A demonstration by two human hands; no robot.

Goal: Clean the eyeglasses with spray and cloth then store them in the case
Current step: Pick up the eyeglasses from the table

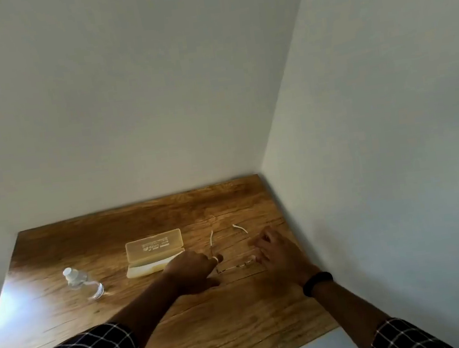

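Observation:
Thin-framed eyeglasses point(235, 266) lie on the wooden table point(211, 320) with their temples unfolded, pointing away from me. My left hand point(193, 268) rests at the left end of the frame, fingers curled against the left temple hinge. My right hand point(275, 250) is at the frame's right end with fingers spread over it. Whether either hand grips the frame is unclear. A yellowish translucent case point(154, 252) stands open just left of my left hand. A clear spray bottle point(84, 282) lies on its side further left. No cloth is visible.
The table sits in a corner, with white walls point(365, 157) at the back and close on the right. A black band is on my right wrist point(317, 283). Pale floor shows past the table's front right edge.

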